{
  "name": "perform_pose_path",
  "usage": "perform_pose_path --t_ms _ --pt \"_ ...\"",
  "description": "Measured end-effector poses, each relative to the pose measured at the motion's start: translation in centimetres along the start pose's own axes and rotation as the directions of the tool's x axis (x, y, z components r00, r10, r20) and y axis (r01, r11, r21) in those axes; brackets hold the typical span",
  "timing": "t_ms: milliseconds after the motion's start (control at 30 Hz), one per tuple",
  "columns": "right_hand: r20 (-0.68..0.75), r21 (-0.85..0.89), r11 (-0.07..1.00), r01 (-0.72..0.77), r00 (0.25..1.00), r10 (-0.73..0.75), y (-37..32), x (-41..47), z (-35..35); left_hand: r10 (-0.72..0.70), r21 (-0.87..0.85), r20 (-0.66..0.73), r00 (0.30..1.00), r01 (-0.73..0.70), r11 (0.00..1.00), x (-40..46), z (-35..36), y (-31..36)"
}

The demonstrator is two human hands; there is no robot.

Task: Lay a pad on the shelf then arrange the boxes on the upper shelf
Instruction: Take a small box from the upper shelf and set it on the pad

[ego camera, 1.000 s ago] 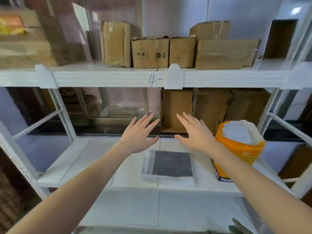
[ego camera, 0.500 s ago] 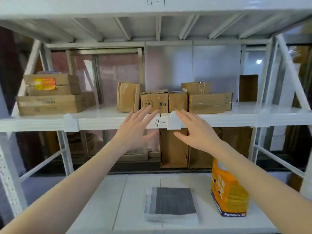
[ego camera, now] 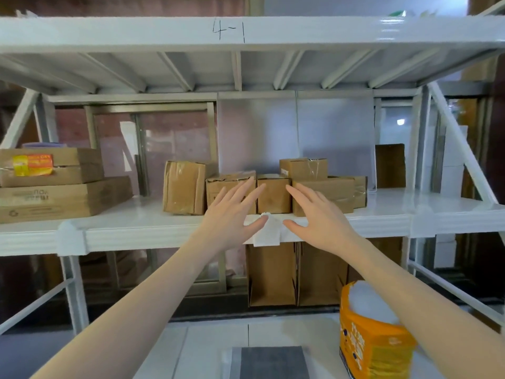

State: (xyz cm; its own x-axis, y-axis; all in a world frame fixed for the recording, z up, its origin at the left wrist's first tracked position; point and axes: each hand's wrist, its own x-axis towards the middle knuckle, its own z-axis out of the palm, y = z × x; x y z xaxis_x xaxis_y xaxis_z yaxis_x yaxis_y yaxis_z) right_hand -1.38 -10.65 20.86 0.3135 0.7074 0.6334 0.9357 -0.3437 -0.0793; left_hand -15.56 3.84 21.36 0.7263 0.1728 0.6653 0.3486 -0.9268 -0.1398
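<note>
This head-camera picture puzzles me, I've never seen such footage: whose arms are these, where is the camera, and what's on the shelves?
The camera sits on a person's head, looking forward and down, so the bare arms are their own. The left hand and right hand are open and empty, reaching toward a cluster of cardboard boxes on the white upper shelf. Two flat cartons are stacked at the left. On the lower shelf lies a grey pad, an orange bag beside it, and open boxes behind.
</note>
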Motion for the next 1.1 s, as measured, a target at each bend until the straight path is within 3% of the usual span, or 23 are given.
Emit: perform_pose_path --t_ms 133,333,600,900,1100 --pt "-0.022 -0.060 0.997 0.038 0.999 -0.039 2.5 2.4 0.2 -0.003 -0.048 -0.026 1.000 0.002 0.999 3.8 1.9 0.4" --pt "-0.046 -0.068 0.995 0.074 0.996 -0.077 5.6 6.1 0.4 -0.014 0.012 -0.035 0.999 0.014 1.000 8.4 4.6 0.4" --pt "-0.096 -0.078 0.988 0.130 0.986 -0.137 8.1 8.5 1.1 -0.093 0.022 0.047 0.995 0.092 0.995 12.8 7.4 0.5" --pt "-0.123 -0.049 0.987 0.150 0.980 -0.155 8.6 8.9 1.0 -0.120 0.176 0.030 0.992 0.113 0.978 13.5 8.0 1.6" --pt "-0.116 -0.033 0.988 0.154 0.981 -0.157 8.4 8.1 1.0 -0.175 0.122 -0.012 0.984 0.175 0.977 13.0 7.2 3.1"
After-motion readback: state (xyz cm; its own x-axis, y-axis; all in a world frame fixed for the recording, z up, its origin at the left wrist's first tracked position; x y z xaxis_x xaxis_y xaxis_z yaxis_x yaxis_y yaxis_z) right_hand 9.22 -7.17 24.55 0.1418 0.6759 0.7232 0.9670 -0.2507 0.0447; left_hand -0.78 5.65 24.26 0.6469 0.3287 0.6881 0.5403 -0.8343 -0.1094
